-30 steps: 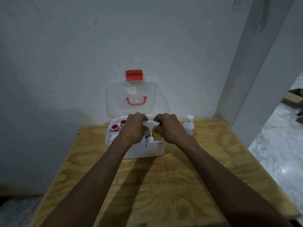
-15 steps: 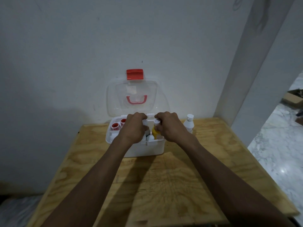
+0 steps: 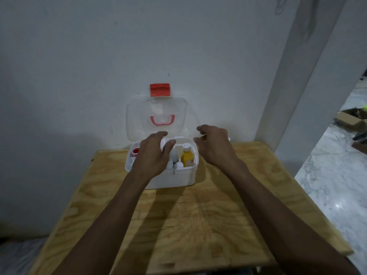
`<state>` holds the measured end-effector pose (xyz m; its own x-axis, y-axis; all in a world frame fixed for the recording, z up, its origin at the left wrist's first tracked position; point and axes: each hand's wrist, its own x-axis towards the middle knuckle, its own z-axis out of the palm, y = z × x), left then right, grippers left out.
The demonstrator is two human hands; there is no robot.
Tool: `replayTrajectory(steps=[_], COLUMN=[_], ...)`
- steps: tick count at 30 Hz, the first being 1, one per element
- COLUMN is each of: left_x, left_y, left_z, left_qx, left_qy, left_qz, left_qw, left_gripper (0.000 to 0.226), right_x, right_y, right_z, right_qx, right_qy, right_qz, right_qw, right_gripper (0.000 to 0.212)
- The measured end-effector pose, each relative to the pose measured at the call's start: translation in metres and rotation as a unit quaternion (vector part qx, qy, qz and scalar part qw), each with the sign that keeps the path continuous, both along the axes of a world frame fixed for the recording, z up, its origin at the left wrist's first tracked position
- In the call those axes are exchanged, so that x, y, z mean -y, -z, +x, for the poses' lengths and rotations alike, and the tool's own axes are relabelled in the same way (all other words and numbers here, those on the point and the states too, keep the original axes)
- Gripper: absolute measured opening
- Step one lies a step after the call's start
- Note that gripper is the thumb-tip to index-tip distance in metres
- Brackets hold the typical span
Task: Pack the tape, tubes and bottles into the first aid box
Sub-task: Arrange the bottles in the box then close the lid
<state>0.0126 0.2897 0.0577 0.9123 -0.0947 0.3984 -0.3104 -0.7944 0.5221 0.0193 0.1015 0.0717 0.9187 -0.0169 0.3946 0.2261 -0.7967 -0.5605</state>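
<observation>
A bare white wall [image 3: 79, 76] filled the upper half of the frame, and a plywood table [image 3: 198, 225] took up the lower half, running out toward the bottom edge. Against the wall, just above the middle of the frame, stood the first aid box [image 3: 174, 178], white, with its clear lid [image 3: 158, 116] tipped back and upright, a red latch [image 3: 160, 89] at the top.

Both forearms reached up from the bottom of the frame. The left hand [image 3: 154, 153] lay over the left and middle of the box with its fingers curled around something white at the back rim; I could not tell what it was, or how firmly it was held. The right hand [image 3: 213, 144] hovered just right of the box, fingers spread and loosely bent, holding nothing.

Inside, on the right side, a yellow bottle [image 3: 187, 158] stood upright with its white cap [image 3: 186, 145] level with the rim. Small white bottles [image 3: 178, 164] crowded in front of it, and a red-capped tube [image 3: 136, 151] showed at the left end. A scrap of white peeped out behind the right wrist; it was too hidden to name.

The trouble I expected was height and crowding. The yellow bottle looked tall enough to catch the lid when it came down, and a push might tip it onto its small neighbours. The right hand, if it swung wide, could knock whatever stood hidden behind it toward the table's right edge.
</observation>
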Motion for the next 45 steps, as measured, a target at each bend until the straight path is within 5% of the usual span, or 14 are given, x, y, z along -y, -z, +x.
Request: replayTrajectory(steps=[4,14,21,29,45], left_x=[-0.022,-0.041,-0.038,-0.037,-0.038], left_y=[0.017,0.039,0.04,0.043,0.045], left_z=[-0.004,0.002,-0.001,-0.001,0.0], left_qx=[0.035,-0.054,-0.091,-0.09,-0.083], left_qy=[-0.035,-0.051,-0.064,-0.074,-0.072], left_qz=[0.004,0.156,0.191,0.203,0.2], left_qw=[0.999,0.985,0.975,0.972,0.974], left_gripper=[0.043,0.067,0.058,0.06,0.06], right_x=[0.023,0.043,0.038,-0.006,-0.049], right_y=[0.004,0.026,0.003,-0.07,-0.032], right_z=[0.003,0.013,0.006,0.006,0.039], right_qx=[0.038,-0.061,-0.025,0.117,-0.013], right_qy=[0.072,0.126,0.095,0.019,-0.076], right_qz=[-0.043,-0.072,-0.074,-0.065,-0.084], right_qw=[0.996,0.988,0.992,0.991,0.994], right_gripper=[0.036,0.038,0.019,0.031,0.033])
